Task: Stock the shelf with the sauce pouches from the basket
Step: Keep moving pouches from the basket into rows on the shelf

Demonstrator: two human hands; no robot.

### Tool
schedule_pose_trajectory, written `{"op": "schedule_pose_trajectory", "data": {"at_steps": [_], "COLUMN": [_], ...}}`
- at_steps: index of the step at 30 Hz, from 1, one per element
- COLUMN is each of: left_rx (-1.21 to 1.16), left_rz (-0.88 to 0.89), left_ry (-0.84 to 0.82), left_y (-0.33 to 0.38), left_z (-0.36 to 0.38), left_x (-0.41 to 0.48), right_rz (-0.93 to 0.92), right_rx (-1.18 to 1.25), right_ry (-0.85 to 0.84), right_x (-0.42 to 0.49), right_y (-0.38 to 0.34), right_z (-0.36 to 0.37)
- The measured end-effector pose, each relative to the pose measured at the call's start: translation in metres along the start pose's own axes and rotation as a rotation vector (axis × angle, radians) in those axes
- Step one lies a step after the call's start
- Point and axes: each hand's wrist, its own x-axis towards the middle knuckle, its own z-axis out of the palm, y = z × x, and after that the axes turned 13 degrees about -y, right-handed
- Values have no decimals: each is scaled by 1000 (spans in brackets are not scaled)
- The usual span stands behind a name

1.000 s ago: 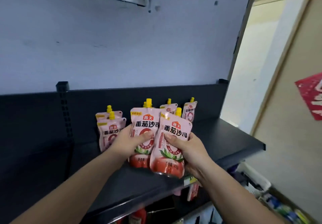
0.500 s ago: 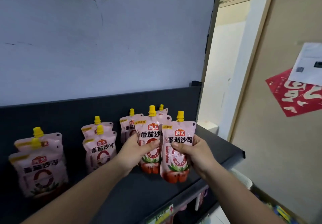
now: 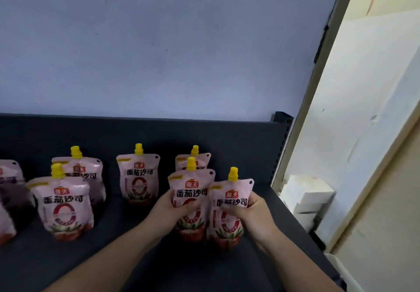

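While each hand (image 3: pixel 169 208) (image 3: pixel 254 209) grips a pouch (image 3: pixel 191 200) (image 3: pixel 229 209) upright on the shelf (image 3: pixel 113 257), careless release could topple these soft packs.

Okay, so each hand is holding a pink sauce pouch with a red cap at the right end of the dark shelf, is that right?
Not quite: the caps are yellow, not red. The head view shows the left hand holding the left pouch and the right hand holding the right pouch, both pink, at the right end of the dark shelf.
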Motion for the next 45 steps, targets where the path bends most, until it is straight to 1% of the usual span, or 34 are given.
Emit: {"op": "schedule_pose_trajectory", "data": {"at_steps": [2,5,7,9,10,13,15,17,19,21,24,27,31,36,40,45], "left_rx": [-1,-1,20,69,96,150,150,130,110,105,115,128,105,128,136,117], "left_rz": [-8,-24,-39,-54,-61,-73,-58,-43,-33,-26,-21,-35,-41,-93,-119,-105], "left_ry": [50,81,93,90,86,78,83,93,107,133,127,89,55,5,-45,-63], "left_y": [-8,-15,-18,-18,-18,-17,-17,-17,-17,-19,-19,-17,-20,-24,-26,-27], "left_z": [5,11,12,10,9,4,-1,-5,-8,-10,-12,-11,-7,4,17,36], "left_x": [10,18,23,26,27,30,30,29,27,27,27,30,37,50,61,74], "right_rz": [-21,-45,-87,-86,-63,50,111,115,119,125,115,119,167,203,219,225], "right_rx": [-11,-65,-70,-65,-71,-155,-207,-282,-345,-325,-328,-359,-396,-438,-427,-346], "right_ry": [12,82,74,20,-33,-246,-298,-249,-122,-21,52,84,66,-23,-58,-102], "right_x": [10,20,24,26,25,23,28,40,56,72,90,101,108,109,107,103], "right_y": [10,24,31,38,40,46,47,47,50,54,58,57,53,52,50,46], "right_z": [-19,-36,-42,-46,-48,-62,-75,-82,-82,-80,-84,-91,-101,-111,-114,-114]}}
